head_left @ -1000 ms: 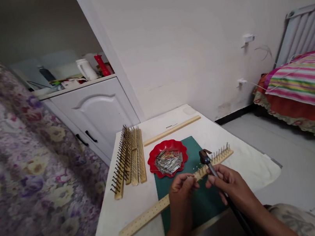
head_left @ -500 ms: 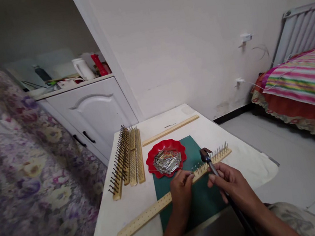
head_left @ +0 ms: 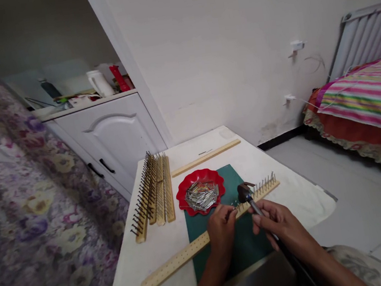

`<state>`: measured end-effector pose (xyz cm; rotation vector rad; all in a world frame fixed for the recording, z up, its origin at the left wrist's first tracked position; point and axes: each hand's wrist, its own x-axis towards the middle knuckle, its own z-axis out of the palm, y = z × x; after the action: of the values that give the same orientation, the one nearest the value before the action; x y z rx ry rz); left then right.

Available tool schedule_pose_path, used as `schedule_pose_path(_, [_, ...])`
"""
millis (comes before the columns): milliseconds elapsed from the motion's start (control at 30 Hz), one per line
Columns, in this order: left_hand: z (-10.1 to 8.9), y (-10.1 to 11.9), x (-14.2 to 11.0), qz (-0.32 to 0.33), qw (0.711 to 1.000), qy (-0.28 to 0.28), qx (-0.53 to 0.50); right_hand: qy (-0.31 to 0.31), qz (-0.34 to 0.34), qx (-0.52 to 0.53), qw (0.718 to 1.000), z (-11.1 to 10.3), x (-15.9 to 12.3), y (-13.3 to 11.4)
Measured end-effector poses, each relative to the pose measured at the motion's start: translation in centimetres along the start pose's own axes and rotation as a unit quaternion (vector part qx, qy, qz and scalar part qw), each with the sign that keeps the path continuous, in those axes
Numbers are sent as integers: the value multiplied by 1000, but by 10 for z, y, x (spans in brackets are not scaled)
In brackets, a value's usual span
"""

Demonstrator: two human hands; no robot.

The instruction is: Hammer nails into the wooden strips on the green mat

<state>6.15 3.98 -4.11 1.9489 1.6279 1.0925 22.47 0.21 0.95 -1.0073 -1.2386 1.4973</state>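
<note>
My right hand [head_left: 277, 223] is closed around the handle of a claw hammer [head_left: 245, 193], its head held over a perforated wooden strip [head_left: 175, 265]. At the strip's middle, my left hand [head_left: 222, 226] pinches a nail that its fingertips mostly hide. Nails [head_left: 263, 184] stand upright in the strip's right part, while the left part shows rows of bare holes. Under the strip lies a green mat [head_left: 233, 179]. Just beyond my left hand sits a red scalloped dish [head_left: 183, 187] heaped with loose nails [head_left: 201, 195].
Several nail-studded strips [head_left: 150, 187] stand side by side at the table's left. Another wooden strip [head_left: 207, 157] lies along the back, near a couple of loose nails [head_left: 205, 151]. Beyond the white table [head_left: 292, 199] are a cabinet [head_left: 114, 135], a floral curtain [head_left: 41, 198] and a bed [head_left: 374, 101].
The hammer head has shifted slightly left and down, nearer the left fingertips. My left hand has moved a little to the right, still pinching at the strip.
</note>
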Motion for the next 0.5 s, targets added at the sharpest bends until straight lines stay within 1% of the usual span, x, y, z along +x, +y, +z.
schedule_pose_path(167, [3, 1, 1, -5, 1000, -3, 17, -47, 19, -9, 999, 3, -2, 1])
schedule_pose_path(500, [6, 0, 0, -4, 999, -5, 41, -54, 20, -21, 998, 9, -1, 6])
